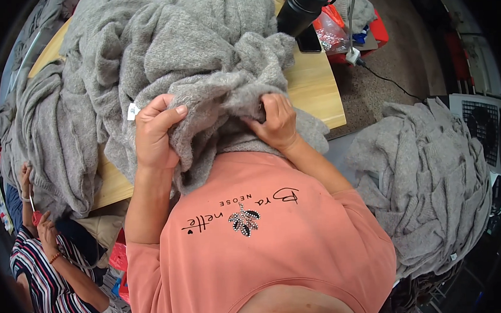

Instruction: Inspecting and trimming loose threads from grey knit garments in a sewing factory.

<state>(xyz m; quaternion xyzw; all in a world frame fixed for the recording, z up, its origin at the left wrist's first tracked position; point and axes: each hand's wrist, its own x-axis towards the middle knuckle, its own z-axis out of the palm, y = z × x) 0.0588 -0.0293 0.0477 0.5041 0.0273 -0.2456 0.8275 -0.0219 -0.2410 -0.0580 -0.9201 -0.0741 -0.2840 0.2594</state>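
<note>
Grey knitwear [199, 99], likely soft and light, is gripped by left hand [154, 136] and right hand [277, 122], best held at folds.

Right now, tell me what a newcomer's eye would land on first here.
Most likely the big grey heap on the wood-toned table, filling the upper middle, with the left hand and right hand gripping grey knit fabric at its near side. The salmon-pink shirt probably comes next, bright across the lower middle. A second grey heap at the right may follow.
</note>
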